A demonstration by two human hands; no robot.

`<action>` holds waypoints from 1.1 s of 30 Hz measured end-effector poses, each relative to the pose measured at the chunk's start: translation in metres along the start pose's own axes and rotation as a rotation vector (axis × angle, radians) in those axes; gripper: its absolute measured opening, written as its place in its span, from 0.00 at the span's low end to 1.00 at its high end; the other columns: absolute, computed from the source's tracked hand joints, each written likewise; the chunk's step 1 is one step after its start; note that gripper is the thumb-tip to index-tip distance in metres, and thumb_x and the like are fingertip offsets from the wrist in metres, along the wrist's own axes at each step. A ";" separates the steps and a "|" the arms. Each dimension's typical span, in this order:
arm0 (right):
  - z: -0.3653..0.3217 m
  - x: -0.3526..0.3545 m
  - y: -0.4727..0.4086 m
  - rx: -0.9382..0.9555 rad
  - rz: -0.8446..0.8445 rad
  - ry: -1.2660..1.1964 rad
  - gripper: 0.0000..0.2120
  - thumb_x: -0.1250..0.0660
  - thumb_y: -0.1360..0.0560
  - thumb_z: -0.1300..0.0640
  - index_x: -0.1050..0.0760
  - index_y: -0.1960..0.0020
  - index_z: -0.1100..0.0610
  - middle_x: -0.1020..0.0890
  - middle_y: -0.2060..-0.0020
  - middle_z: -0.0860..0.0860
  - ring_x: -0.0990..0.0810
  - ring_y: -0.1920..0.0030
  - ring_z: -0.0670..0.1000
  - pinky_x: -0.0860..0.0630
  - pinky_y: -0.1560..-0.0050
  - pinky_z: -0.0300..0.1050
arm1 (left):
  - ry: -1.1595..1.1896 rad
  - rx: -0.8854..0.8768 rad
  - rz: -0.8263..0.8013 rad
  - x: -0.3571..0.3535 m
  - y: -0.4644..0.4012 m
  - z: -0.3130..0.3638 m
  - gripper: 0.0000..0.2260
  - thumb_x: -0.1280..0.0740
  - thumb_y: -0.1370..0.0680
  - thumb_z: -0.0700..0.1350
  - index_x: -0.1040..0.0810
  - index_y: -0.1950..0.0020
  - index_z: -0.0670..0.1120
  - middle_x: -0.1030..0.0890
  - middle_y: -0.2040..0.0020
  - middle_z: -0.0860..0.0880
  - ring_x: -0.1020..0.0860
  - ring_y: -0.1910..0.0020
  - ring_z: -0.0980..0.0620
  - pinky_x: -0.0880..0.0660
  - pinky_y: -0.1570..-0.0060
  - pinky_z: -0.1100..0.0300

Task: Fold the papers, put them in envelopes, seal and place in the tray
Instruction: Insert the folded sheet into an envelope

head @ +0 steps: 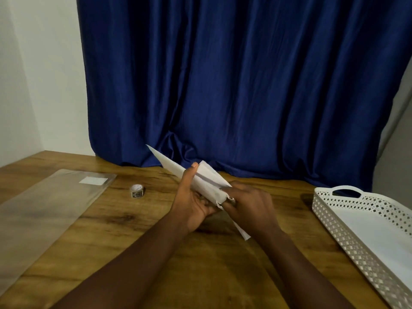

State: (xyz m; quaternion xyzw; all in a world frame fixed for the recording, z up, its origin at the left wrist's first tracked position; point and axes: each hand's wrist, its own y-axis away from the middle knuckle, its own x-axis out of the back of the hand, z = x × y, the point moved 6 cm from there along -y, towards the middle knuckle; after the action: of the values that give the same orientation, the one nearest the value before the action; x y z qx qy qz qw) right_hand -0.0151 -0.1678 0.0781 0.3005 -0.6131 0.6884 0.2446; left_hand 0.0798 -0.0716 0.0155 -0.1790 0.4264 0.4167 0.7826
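Paper (178, 172), white and folded into a long narrow strip, is held tilted above the wooden table (133, 237), between the clear envelope (44, 210) and the white tray (347, 230). The left hand (194, 197) cradles it, thumb pressing; the right hand (247, 204) pinches the crease. Folding seems underway; next likely calls for flattening it, then reaching the envelope. A small tape roll (137, 191) waits nearby.

You have two hands in view, left (194, 199) and right (249, 204), sharing one folded white paper (200, 177) at centre frame. At left lies one clear envelope (44, 210), beside it one sticker roll (137, 191). One white tray (334, 221) sits at lower right.
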 end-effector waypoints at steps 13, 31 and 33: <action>0.018 0.005 0.002 -0.253 0.079 0.082 0.20 0.24 0.34 0.45 0.16 0.43 0.46 0.14 0.54 0.46 0.17 0.62 0.48 0.32 0.69 0.35 | -0.009 0.026 0.132 -0.004 0.010 -0.002 0.37 0.22 0.34 0.55 0.30 0.31 0.44 0.21 0.36 0.36 0.19 0.40 0.37 0.19 0.51 0.35; 0.027 -0.002 0.002 -0.216 0.123 -0.020 0.12 0.29 0.28 0.47 0.17 0.45 0.45 0.15 0.55 0.46 0.17 0.62 0.48 0.32 0.71 0.36 | 0.095 -0.027 0.199 -0.003 0.008 0.010 0.32 0.20 0.32 0.46 0.30 0.32 0.44 0.19 0.38 0.37 0.19 0.41 0.36 0.20 0.50 0.31; 0.032 -0.004 0.001 -0.240 0.126 -0.091 0.14 0.31 0.23 0.45 0.20 0.38 0.44 0.16 0.48 0.46 0.17 0.57 0.48 0.23 0.66 0.42 | 0.123 -0.097 0.233 0.002 0.007 0.028 0.30 0.20 0.31 0.46 0.30 0.34 0.45 0.19 0.39 0.38 0.19 0.41 0.37 0.21 0.46 0.30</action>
State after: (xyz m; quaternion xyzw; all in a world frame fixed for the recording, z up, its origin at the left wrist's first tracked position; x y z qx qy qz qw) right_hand -0.0099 -0.1994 0.0768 0.2609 -0.7193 0.6097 0.2069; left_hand 0.0893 -0.0489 0.0309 -0.1910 0.4709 0.5130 0.6918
